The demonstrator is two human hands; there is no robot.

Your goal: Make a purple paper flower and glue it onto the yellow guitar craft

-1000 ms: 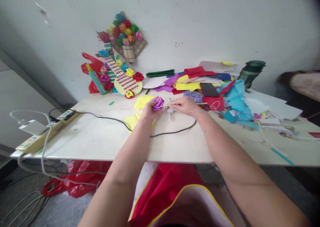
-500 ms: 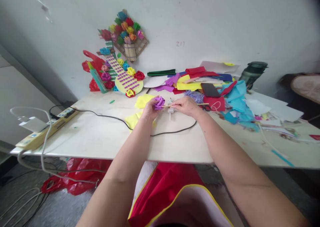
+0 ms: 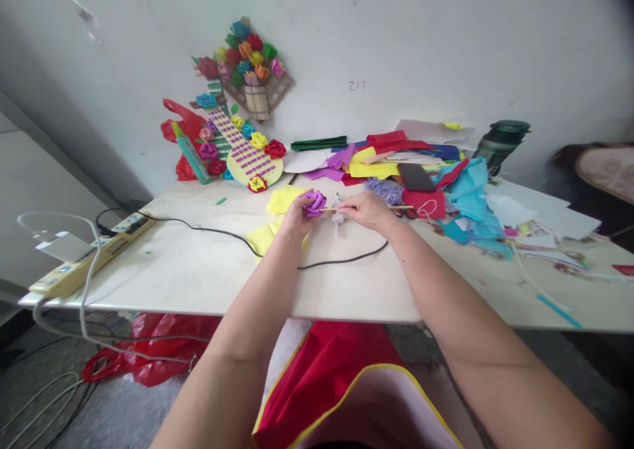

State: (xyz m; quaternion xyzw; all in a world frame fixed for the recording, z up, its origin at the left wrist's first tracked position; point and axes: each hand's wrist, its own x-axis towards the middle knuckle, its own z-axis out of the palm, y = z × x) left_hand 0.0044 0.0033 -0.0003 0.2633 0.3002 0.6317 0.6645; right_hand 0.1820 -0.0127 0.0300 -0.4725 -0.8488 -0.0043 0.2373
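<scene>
My left hand [image 3: 297, 216] is closed around a purple paper flower [image 3: 316, 203], its curled petals facing right. In my right hand [image 3: 365, 208] a thin wooden stick [image 3: 402, 207] is pinched, lying nearly level. The stick's left tip meets the flower's right side; whether it goes in between the petals I cannot tell. Just behind and below the stick lies a whitish glue gun [image 3: 337, 218], partly covered by my right hand. Yellow paper sheets [image 3: 282, 199] rest beside and under my left hand.
A black cable [image 3: 341, 261] loops across the table in front of my hands. At the back right are coloured paper sheets [image 3: 376, 170], a phone [image 3: 417, 177] and a dark green bottle [image 3: 501, 146]. A guitar-shaped craft [image 3: 253, 164], a glue bottle [image 3: 192, 158] and a power strip [image 3: 94, 257] are leftward.
The view has shifted slightly. Both hands keep nearly the same place, with the flower and stick still touching.
</scene>
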